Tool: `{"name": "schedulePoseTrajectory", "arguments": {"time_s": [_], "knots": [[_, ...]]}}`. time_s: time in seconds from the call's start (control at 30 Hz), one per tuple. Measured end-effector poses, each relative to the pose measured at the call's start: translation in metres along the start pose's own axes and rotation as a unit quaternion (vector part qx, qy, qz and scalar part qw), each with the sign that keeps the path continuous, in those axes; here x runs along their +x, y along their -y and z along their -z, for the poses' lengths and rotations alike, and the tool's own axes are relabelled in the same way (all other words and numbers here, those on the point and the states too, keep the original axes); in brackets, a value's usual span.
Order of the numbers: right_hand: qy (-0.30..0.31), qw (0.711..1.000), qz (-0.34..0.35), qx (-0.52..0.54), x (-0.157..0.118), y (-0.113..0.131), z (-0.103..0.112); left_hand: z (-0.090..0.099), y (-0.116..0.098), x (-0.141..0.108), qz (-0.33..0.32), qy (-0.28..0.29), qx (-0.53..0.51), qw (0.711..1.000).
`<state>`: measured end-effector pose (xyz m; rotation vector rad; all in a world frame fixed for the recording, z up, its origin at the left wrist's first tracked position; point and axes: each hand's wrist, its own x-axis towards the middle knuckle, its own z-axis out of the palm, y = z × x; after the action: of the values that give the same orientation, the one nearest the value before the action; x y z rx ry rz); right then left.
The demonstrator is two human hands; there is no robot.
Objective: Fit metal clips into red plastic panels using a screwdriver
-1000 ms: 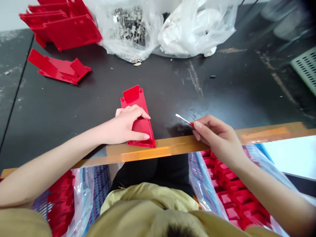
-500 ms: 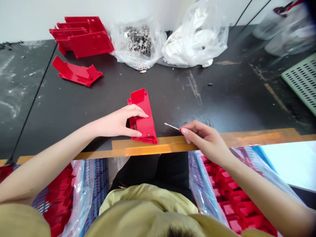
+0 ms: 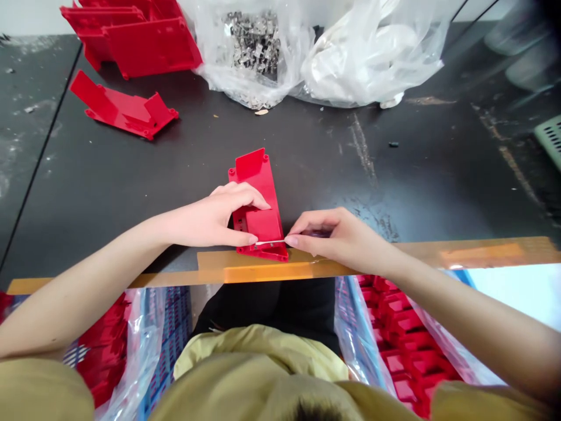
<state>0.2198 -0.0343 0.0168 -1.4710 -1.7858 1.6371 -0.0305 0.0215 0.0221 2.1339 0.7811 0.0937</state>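
A red plastic panel (image 3: 258,175) with an upright flap at its far end lies near the table's front edge. My left hand (image 3: 228,214) grips it from the left side, its thumb near the lower end and its fingers bent over the middle. Between thumb and fingers of my right hand (image 3: 339,234) is a small screwdriver (image 3: 270,241), its handle mostly hidden by the hand. The thin metal shaft lies across the panel's lower part, with the tip close to my left thumb. A small metal piece shows under the shaft.
Behind stand several red panels (image 3: 149,49), with one more angled red part (image 3: 125,111) before them. A clear bag of small metal clips (image 3: 256,44) and a white-filled bag (image 3: 363,61) sit at the back. Lined crates of red parts (image 3: 398,333) flank my lap.
My right hand has moved left and brought the screwdriver from beside the red panel onto its lower part. My left hand keeps its grip. The camera view has shifted a little closer.
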Motion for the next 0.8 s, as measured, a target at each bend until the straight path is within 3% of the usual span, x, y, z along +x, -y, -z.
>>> {"name": "schedulePoseTrajectory", "arguments": {"time_s": [0.3,0.8], "knots": [[0.016,1.000,-0.013,-0.014,0.0010,-0.0004,0.0062,-0.0063,-0.0015,0.0014,0.016,-0.020,0.000,1.000],[0.041,0.998,-0.014,-0.035,0.0091,0.0029,0.0041,-0.0018,-0.0004,-0.0009,0.008,0.002,-0.007,1.000]]}}
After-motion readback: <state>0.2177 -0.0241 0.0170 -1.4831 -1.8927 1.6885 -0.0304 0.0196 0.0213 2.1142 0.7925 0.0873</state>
